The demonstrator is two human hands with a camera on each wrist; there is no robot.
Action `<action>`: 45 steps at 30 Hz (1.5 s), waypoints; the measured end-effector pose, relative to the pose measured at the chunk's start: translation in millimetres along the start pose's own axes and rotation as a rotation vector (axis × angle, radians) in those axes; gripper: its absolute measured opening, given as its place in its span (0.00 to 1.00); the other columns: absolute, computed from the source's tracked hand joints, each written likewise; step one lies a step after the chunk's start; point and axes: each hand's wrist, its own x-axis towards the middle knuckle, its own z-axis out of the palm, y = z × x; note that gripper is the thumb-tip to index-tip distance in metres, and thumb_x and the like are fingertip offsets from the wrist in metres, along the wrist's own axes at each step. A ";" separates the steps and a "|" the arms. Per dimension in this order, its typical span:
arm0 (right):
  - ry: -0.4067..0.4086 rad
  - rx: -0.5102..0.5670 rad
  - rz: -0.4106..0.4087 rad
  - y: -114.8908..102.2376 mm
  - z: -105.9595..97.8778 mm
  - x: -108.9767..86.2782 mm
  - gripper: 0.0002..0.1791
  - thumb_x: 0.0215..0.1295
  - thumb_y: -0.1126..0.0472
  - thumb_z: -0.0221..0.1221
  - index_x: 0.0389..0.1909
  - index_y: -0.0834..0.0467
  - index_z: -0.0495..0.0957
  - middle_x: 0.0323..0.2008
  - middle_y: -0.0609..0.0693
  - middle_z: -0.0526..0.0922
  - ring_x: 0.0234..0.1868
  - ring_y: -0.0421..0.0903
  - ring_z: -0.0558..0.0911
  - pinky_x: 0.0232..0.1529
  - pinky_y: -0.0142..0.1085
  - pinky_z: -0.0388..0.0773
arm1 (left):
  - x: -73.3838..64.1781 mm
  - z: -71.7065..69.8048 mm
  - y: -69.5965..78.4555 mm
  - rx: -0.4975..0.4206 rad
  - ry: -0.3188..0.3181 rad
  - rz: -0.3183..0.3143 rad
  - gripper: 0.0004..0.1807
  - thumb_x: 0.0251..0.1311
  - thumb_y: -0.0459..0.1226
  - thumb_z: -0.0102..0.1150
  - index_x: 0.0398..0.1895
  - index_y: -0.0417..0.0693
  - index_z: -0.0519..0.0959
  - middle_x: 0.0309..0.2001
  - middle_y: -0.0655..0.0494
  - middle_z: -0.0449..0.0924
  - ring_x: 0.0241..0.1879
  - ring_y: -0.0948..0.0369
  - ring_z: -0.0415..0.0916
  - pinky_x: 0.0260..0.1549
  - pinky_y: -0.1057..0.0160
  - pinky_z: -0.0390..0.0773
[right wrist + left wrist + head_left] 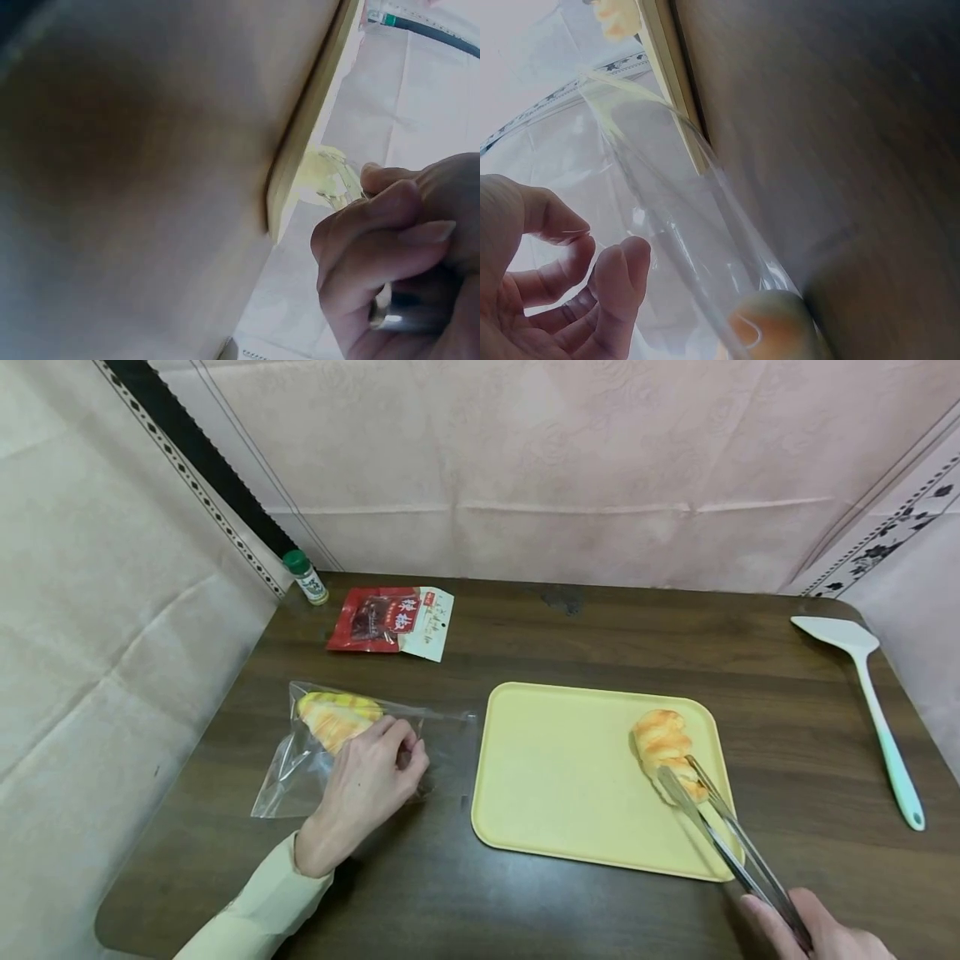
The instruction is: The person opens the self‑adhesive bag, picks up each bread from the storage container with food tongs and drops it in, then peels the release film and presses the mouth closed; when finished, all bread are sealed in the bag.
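My left hand (372, 774) is over a clear plastic bag (288, 774), its thumb and fingertips pinching the film. Inside the bag lies a piece of bread (333, 720) with a yellow-green top. In the left wrist view, the fingertips of the left hand (570, 270) meet beside the bag's raised film (667, 202). My right hand (817, 931) grips metal tongs (750, 860), with their tips at the lower end of a golden bread roll (660, 739). That roll lies on the right side of a yellow tray (570, 768). The right wrist view shows curled fingers of the right hand (397, 247) round the tongs' handle.
A red and white packet (390, 621) lies behind the bag, and a small green-capped bottle (306, 577) stands at the back left corner. To the tray's right is a white spatula (873, 702) with a mint handle. Pale cloth (562, 468) walls the dark wooden table (420, 893).
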 end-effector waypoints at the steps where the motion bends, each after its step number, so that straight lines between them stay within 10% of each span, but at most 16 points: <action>1: -0.012 -0.005 -0.014 -1.2 -0.6 2.3 0.40 0.74 0.18 0.43 0.19 0.49 0.60 0.12 0.37 0.56 0.16 0.22 0.47 0.17 0.28 0.44 | -0.2 -0.1 0.0 0.000 -0.004 -0.002 0.09 0.60 0.33 0.73 0.27 0.47 0.81 0.26 0.53 0.78 0.23 0.63 0.68 0.24 0.68 0.72; 17: -0.381 0.073 -0.284 -46.0 -4.0 55.8 0.23 0.68 0.47 0.74 0.28 0.40 0.66 0.19 0.27 0.53 0.19 0.23 0.52 0.22 0.27 0.50 | -2.5 1.3 -2.8 -0.005 0.058 0.044 0.11 0.60 0.31 0.69 0.24 0.48 0.78 0.25 0.54 0.74 0.21 0.63 0.66 0.21 0.68 0.69; 30: -0.632 0.195 -0.502 -89.5 9.6 103.0 0.22 0.73 0.43 0.68 0.27 0.40 0.65 0.18 0.27 0.53 0.20 0.24 0.54 0.23 0.23 0.54 | -5.6 -2.8 -1.6 -0.002 0.078 0.054 0.11 0.59 0.29 0.70 0.24 0.47 0.78 0.25 0.54 0.74 0.20 0.64 0.64 0.20 0.69 0.66; 45: -0.945 0.297 -0.497 -132.3 26.8 167.4 0.26 0.80 0.38 0.60 0.25 0.48 0.67 0.17 0.36 0.56 0.18 0.31 0.56 0.24 0.28 0.57 | -7.6 -3.1 1.4 0.012 0.080 0.086 0.11 0.57 0.27 0.68 0.24 0.47 0.76 0.24 0.55 0.72 0.20 0.64 0.65 0.20 0.68 0.66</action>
